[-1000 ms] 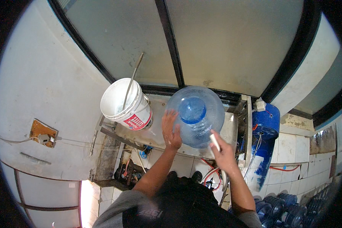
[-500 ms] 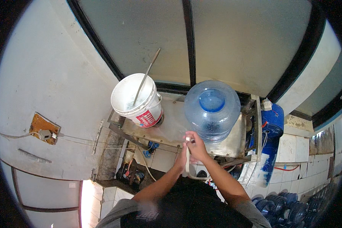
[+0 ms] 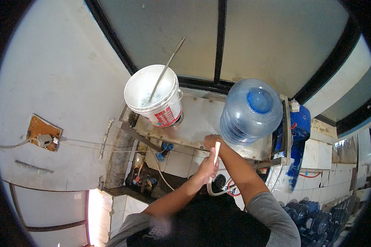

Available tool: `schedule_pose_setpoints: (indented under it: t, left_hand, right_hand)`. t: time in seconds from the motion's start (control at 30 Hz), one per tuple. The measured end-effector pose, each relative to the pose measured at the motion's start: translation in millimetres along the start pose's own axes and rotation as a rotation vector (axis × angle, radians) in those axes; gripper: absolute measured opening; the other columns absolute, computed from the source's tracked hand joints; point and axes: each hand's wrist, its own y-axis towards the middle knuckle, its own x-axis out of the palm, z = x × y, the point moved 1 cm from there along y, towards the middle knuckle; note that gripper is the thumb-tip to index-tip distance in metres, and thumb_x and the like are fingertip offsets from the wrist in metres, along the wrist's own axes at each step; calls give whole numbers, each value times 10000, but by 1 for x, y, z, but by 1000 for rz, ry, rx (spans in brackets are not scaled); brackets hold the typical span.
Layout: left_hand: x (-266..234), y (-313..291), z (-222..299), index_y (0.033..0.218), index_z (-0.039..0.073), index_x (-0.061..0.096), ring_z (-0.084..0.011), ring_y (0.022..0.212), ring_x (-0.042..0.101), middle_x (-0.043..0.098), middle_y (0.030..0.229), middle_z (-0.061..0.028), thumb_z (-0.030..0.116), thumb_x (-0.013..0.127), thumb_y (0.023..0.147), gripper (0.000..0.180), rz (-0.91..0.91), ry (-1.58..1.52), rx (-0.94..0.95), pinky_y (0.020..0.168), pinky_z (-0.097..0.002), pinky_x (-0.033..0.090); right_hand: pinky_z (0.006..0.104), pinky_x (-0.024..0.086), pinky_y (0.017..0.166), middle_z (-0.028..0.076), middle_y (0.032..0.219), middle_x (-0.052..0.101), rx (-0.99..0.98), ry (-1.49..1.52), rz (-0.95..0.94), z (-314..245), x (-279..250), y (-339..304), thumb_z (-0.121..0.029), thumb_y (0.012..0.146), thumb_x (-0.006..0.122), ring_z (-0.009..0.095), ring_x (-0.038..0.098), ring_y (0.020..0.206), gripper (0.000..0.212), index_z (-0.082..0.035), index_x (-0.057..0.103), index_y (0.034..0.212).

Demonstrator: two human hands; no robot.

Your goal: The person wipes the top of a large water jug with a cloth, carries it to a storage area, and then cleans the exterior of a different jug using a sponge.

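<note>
My left hand (image 3: 209, 168) is closed around a white hose (image 3: 217, 152). The hose's free end points up beside my right wrist, while its lower part loops down and to the right. My right hand (image 3: 212, 141) is over the table's front edge, close to the lower left side of a large clear-blue water bottle (image 3: 251, 119). Its fingers are hidden behind the back of the hand, and I cannot tell whether it touches the bottle. The bottle leans to the right on a metal-topped table (image 3: 196, 119), its round blue top (image 3: 259, 101) facing up.
A white bucket (image 3: 171, 96) with soapy-looking contents and a long rod (image 3: 167, 70) stands left on the table. To the right is a blue drum (image 3: 300, 123). Several water bottles (image 3: 313, 218) sit at the lower right. Cables (image 3: 82, 146) run along the left wall.
My right hand has moved away from the hose end, up and to the right toward the bottle. The bottle's top has shifted to the right. The whole view has moved slightly.
</note>
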Motion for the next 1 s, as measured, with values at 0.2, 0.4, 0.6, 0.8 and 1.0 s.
schedule_pose_setpoints:
  t: [0.2,0.4,0.6,0.8,1.0]
  left_hand:
    - [8,7,-2,712,150,443,-79,413,281,314,552,57,833,356,920,719,-62,29,-44,395,-266,248]
    - [61,6,-19,713,144,443,-83,427,283,312,557,63,816,372,931,711,-219,150,-113,410,-267,245]
    - [115,21,-42,661,157,387,-82,427,283,288,542,68,814,324,946,718,-364,239,-216,425,-265,256]
    - [187,74,-64,776,141,495,-90,411,323,351,555,47,843,380,901,722,-368,213,-165,392,-275,289]
    - [263,171,-36,811,134,507,-109,413,314,336,551,40,813,415,911,693,-246,-12,-296,390,-280,272]
  right_hand:
    - [377,567,712,154,861,716,208,849,357,7,-39,-45,-202,970,574,245,721,872,230,-13,706,970]
    - [319,495,620,80,807,670,-26,1098,467,50,-2,-74,-359,1022,555,156,615,666,354,-26,649,949]
    - [349,514,913,148,1063,713,-61,1485,315,118,40,-180,-284,1013,562,235,665,1013,314,-9,647,1139]
    - [379,506,1032,229,1379,594,-64,2209,1169,138,52,-266,-187,1020,502,308,631,1192,392,26,533,1347]
    - [395,522,910,164,1202,667,293,1457,1148,138,185,-307,-372,1066,461,260,668,1058,498,6,509,1388]
